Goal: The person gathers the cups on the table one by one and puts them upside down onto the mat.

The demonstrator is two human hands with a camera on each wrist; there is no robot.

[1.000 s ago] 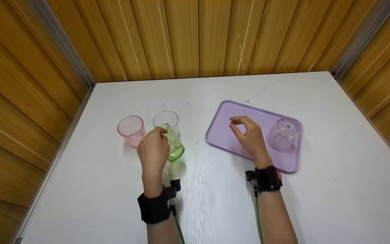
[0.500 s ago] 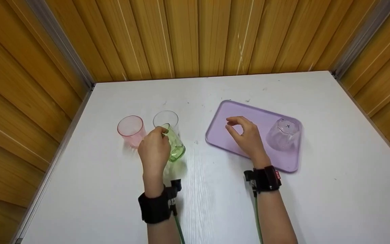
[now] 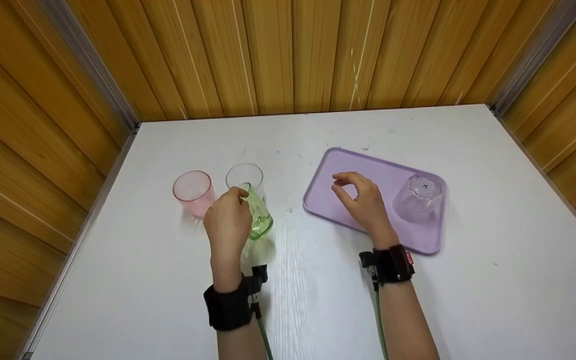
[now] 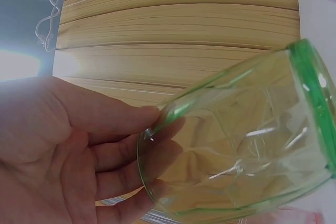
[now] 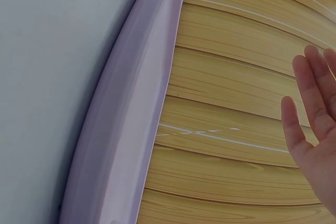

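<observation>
My left hand [image 3: 228,217] pinches a green see-through cup [image 3: 259,217] by its rim, thumb on the outer wall and fingertips inside. In the left wrist view the green cup [image 4: 236,145] lies tilted, its thick base pointing away from the hand [image 4: 68,145]. Over the left part of the purple tray [image 3: 328,175], my right hand [image 3: 365,202] hovers with thumb and forefinger bent toward each other and nothing between them. The right wrist view has this hand [image 5: 317,114] at its right edge, beyond the tray's rim [image 5: 131,103]. A clear cup [image 3: 418,200] stands upside down on the tray's right side.
Left of the left hand a pink cup [image 3: 194,192] stands upright on the white table [image 3: 298,280]. Another clear cup [image 3: 244,174] stands behind the green one, partly hidden by it. Wood-look panels [image 3: 288,60] close off the back and both sides.
My right hand has drifted slightly left over the tray. The left hand and the green cup have hardly moved.
</observation>
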